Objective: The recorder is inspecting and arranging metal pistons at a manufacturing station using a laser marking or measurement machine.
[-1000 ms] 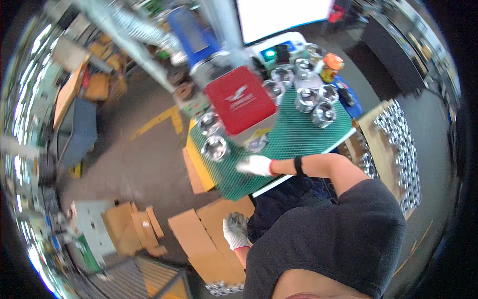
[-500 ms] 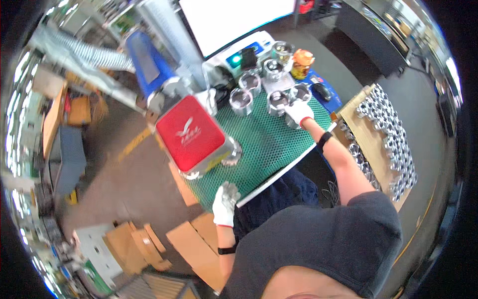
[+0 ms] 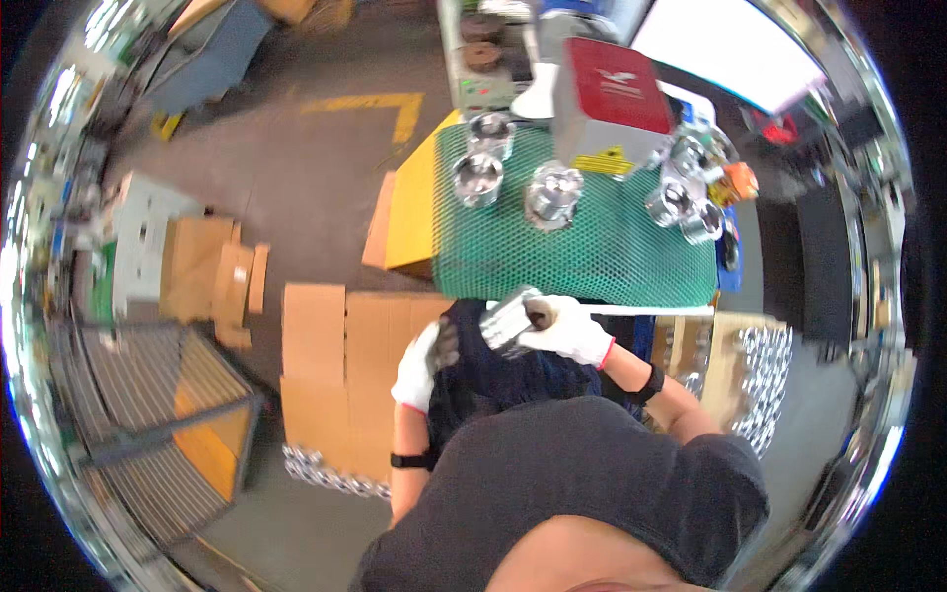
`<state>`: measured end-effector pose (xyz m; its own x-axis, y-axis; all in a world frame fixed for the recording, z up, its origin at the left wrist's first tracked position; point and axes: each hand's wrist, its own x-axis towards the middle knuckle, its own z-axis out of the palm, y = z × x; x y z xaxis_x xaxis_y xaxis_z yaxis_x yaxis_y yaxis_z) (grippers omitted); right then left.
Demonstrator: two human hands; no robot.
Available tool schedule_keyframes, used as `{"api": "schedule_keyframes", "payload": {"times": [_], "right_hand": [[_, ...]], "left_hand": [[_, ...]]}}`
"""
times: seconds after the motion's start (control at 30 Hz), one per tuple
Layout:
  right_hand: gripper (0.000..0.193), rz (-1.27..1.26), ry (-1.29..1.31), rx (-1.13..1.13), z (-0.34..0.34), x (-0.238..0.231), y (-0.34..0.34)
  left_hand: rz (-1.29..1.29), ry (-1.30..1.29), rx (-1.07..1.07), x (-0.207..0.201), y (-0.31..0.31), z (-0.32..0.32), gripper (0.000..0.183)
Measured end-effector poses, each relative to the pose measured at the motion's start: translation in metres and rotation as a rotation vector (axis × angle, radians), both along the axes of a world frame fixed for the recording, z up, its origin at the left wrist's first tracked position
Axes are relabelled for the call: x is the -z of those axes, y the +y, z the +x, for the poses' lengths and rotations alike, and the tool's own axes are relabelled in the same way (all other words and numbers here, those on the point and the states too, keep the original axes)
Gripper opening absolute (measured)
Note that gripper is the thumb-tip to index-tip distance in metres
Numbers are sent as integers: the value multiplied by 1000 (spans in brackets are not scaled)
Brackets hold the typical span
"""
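My right hand point(image 3: 569, 331), in a white glove with a grey palm, is closed around a shiny metal piston point(image 3: 507, 322) just off the front edge of the green mat. The piston is tilted and blurred by motion. My left hand point(image 3: 424, 367), gloved alike, is left of it and apart from it, fingers apart and holding nothing visible. On the green perforated mat point(image 3: 631, 261) a piston point(image 3: 553, 197) stands near the middle. Another piston point(image 3: 478, 179) stands at the left with one behind it. Several more, including a piston point(image 3: 671, 201), cluster at the right.
A red-topped machine head point(image 3: 617, 89) overhangs the mat's far side. A bright screen point(image 3: 725, 54) stands behind. An orange packet point(image 3: 734, 185) lies at the right. Right of me is a cardboard box point(image 3: 725, 355) with many metal parts; flattened cardboard point(image 3: 326, 395) lies left.
My right hand has come from the pistons at the mat's right to the front edge, now with a piston in it. The view has turned left.
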<state>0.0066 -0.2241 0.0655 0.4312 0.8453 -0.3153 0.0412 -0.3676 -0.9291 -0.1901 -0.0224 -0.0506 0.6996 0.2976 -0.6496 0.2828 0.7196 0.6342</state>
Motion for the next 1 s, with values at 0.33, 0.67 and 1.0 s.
{"api": "schedule_keyframes", "payload": {"times": [0.33,0.67,1.0], "right_hand": [[53,208,805,-74,1,-28,79],[64,256,1217,434,53,100,-9],[50,132,1103,1247,57,36,-190]], "left_hand": [[-182,-572,-355,-189,16,7,40],[-408,-64,496,-87,-31,115,44],[1698,-174,765,-65,-32,332,54]]}}
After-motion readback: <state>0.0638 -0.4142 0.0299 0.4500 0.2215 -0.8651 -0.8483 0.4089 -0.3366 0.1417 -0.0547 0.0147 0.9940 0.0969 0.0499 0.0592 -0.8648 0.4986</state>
